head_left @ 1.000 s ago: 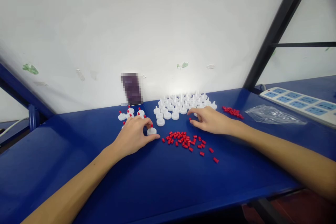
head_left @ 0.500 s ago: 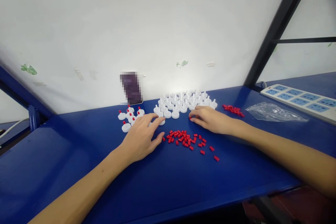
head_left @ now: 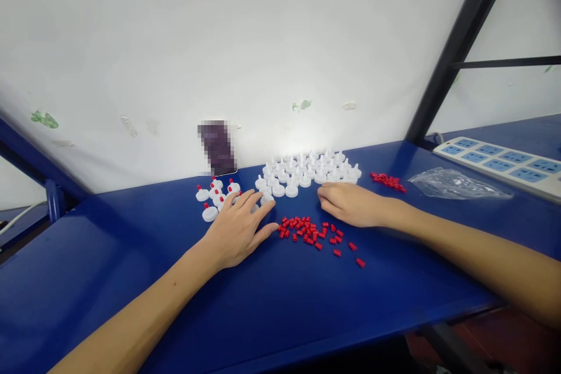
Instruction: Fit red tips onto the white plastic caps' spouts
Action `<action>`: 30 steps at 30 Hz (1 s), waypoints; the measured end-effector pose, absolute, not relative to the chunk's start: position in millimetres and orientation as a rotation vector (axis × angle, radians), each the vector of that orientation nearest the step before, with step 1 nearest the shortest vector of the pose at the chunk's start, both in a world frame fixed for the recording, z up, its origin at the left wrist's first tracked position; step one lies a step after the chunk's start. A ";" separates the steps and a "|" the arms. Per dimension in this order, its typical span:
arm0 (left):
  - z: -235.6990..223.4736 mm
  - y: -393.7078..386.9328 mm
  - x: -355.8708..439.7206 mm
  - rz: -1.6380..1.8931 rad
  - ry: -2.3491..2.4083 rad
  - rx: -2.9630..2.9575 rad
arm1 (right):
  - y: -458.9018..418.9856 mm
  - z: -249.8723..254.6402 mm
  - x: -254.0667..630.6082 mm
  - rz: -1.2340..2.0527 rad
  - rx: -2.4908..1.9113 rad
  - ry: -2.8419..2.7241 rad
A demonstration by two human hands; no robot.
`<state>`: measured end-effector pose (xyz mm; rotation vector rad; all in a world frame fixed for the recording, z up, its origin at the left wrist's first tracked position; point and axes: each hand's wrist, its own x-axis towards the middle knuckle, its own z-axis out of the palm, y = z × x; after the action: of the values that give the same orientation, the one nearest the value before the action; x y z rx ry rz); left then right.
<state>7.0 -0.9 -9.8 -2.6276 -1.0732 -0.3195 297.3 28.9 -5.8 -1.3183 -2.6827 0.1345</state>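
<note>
My left hand (head_left: pixel 234 234) rests with its fingers spread, over the near edge of several white nozzle lids (head_left: pixel 210 213) that have red tips. Its fingertips are beside another white lid (head_left: pixel 266 201), and its thumb points at a loose pile of small red caps (head_left: pixel 307 231). Farther right, my right hand (head_left: pixel 344 203) is closed, thumb against the curled fingers. The small red cap that showed at its fingertips a moment ago is now hidden. Behind that hand stands a large group of white nozzle lids (head_left: pixel 291 190) with bare spouts.
A phone (head_left: pixel 220 149), blurred out, leans on the white wall. To the right lie a second heap of red caps (head_left: pixel 388 182), a clear plastic bag (head_left: pixel 456 183) and a power strip (head_left: pixel 499 163). The blue table (head_left: pixel 280 315) ends at a front edge near me.
My right hand has curled tighter, and the red cap at its fingertips has gone out of sight. My left fingers have shifted slightly, the thumb reaching nearer the red pile.
</note>
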 end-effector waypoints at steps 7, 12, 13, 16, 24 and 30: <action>-5.2 -1.5 9.4 -0.329 -0.916 -2.662 | 34.1 -7.3 298.7 0.126 -1.300 -2.680; -2.9 -5.2 12.8 -0.239 -0.724 -2.659 | 38.0 -10.1 300.6 0.177 -1.315 -2.647; -2.5 -6.1 13.4 -0.224 -0.710 -2.656 | 38.2 -10.2 300.7 0.186 -1.313 -2.646; -2.5 -7.8 14.1 -0.220 -0.730 -2.641 | 37.3 -9.4 300.1 0.202 -1.304 -2.646; -6.6 -11.2 15.0 -0.807 -0.969 -2.705 | 32.9 -6.4 299.7 0.236 -1.296 -2.607; 0.5 -20.9 17.1 -1.231 -1.273 -2.690 | 25.7 -2.3 290.6 0.507 -1.118 -2.452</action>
<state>17.1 -20.9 0.5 -2.6901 -1.2732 -1.2314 290.6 25.7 -2.3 -1.1177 -2.4515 0.5071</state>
